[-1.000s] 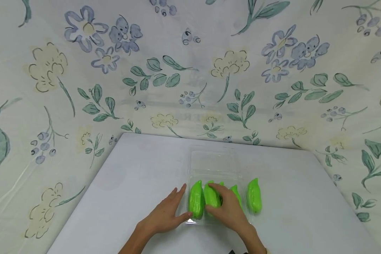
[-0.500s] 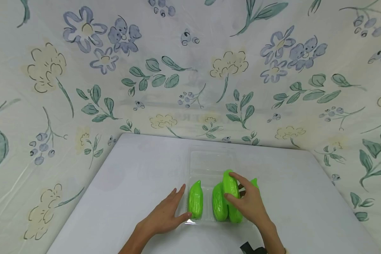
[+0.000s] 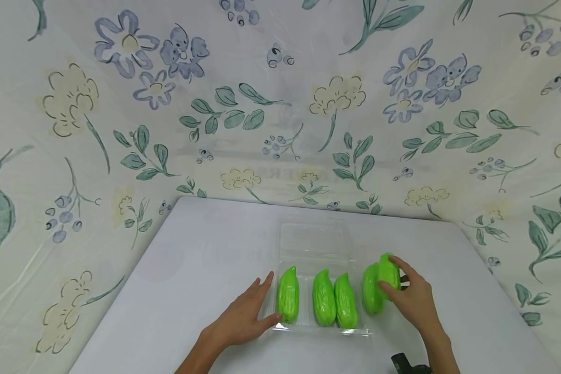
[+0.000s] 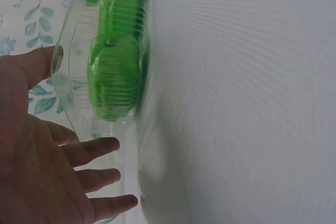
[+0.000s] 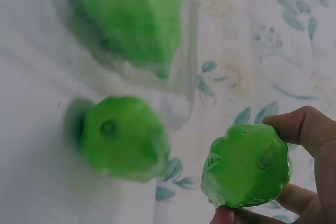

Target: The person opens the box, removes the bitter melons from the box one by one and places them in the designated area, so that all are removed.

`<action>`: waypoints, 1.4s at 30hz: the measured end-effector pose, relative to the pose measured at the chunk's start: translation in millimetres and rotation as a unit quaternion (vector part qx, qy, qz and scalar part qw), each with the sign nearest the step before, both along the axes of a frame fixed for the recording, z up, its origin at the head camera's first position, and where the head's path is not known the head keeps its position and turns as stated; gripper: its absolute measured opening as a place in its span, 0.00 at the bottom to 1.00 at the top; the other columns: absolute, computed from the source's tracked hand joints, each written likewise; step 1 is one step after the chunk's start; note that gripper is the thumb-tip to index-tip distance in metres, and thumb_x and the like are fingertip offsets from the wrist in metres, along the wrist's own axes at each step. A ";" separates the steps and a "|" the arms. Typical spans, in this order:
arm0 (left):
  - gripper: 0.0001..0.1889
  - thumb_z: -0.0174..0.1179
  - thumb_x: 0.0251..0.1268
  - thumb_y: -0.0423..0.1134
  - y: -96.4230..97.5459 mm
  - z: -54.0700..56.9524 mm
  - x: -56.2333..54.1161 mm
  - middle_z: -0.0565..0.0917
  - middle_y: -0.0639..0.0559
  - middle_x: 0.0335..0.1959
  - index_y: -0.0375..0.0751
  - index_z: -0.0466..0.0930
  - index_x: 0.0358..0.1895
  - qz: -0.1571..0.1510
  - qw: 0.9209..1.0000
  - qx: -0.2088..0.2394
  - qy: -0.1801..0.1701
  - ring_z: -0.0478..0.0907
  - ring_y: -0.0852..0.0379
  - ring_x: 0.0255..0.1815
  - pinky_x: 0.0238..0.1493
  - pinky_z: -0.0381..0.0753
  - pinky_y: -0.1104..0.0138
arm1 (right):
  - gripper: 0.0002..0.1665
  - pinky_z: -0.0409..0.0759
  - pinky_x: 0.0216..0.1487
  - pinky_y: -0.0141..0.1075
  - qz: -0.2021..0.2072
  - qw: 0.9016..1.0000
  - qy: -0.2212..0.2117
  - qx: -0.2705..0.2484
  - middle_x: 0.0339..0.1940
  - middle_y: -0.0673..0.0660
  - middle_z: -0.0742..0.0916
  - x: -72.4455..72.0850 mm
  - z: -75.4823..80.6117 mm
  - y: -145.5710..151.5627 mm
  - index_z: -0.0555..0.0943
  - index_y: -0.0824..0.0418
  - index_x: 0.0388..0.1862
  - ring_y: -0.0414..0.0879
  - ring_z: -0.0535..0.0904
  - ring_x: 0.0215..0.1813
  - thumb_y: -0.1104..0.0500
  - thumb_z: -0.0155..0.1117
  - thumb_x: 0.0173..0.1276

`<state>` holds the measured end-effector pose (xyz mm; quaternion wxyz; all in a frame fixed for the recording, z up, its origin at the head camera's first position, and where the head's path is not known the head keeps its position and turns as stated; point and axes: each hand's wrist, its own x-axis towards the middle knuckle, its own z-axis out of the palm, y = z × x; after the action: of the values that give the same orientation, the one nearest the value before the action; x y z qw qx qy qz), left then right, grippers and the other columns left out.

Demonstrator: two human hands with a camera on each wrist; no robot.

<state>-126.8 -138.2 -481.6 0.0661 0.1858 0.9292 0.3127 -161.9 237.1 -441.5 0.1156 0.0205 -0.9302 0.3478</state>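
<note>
A clear plastic clamshell box (image 3: 306,283) stands on the table with its lid (image 3: 313,236) folded back. Inside it lie three bright green, ribbed bitter melons: one at the left (image 3: 288,297), two side by side at the right. My left hand (image 3: 243,316) is spread at the box's left side, fingers straight, its thumb on the rim in the left wrist view. To the right of the box, my right hand (image 3: 416,298) grips another bitter melon (image 3: 389,271) between thumb and fingers, raised clear of the table in the right wrist view. Beside it a further bitter melon (image 3: 371,290) lies on the table.
The white table (image 3: 205,244) reaches back to a hanging floral cloth (image 3: 280,104), which also encloses both sides. A black object (image 3: 409,364) shows near the right forearm at the bottom edge.
My right hand has lifted a bitter melon out of the box's middle and carried it rightward, past the box's right edge. The left hand has stayed in place.
</note>
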 end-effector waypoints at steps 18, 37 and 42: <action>0.49 0.54 0.65 0.67 1.6 -0.8 1.3 0.62 0.43 0.75 0.41 0.48 0.79 0.001 1.000 0.003 -0.004 0.55 0.39 0.75 0.66 0.63 0.42 | 0.36 0.79 0.35 0.44 -0.022 0.995 -0.091 0.033 0.59 0.76 0.77 -4.2 -45.5 20.8 0.68 0.68 0.69 0.63 0.78 0.48 0.59 0.68 0.65; 0.48 0.54 0.65 0.67 1.1 -0.7 2.0 0.62 0.42 0.75 0.41 0.48 0.79 0.000 1.000 0.005 0.001 0.55 0.38 0.75 0.65 0.64 0.41 | 0.26 0.78 0.46 0.61 0.010 0.996 0.066 0.054 0.56 0.77 0.78 -2.0 -29.6 11.9 0.76 0.71 0.59 0.71 0.75 0.54 0.66 0.68 0.63; 0.48 0.55 0.66 0.66 -0.9 -1.5 1.7 0.62 0.41 0.75 0.41 0.48 0.79 -0.001 1.000 0.006 -0.003 0.55 0.38 0.75 0.66 0.63 0.42 | 0.25 0.77 0.44 0.61 0.022 0.995 0.081 0.049 0.58 0.72 0.78 0.1 -18.7 -4.6 0.77 0.66 0.60 0.67 0.78 0.50 0.65 0.68 0.64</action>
<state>-125.1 -139.1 -483.1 0.0679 0.1859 0.9271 0.3184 -161.8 232.5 -460.2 0.1815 0.0747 -0.9330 0.3016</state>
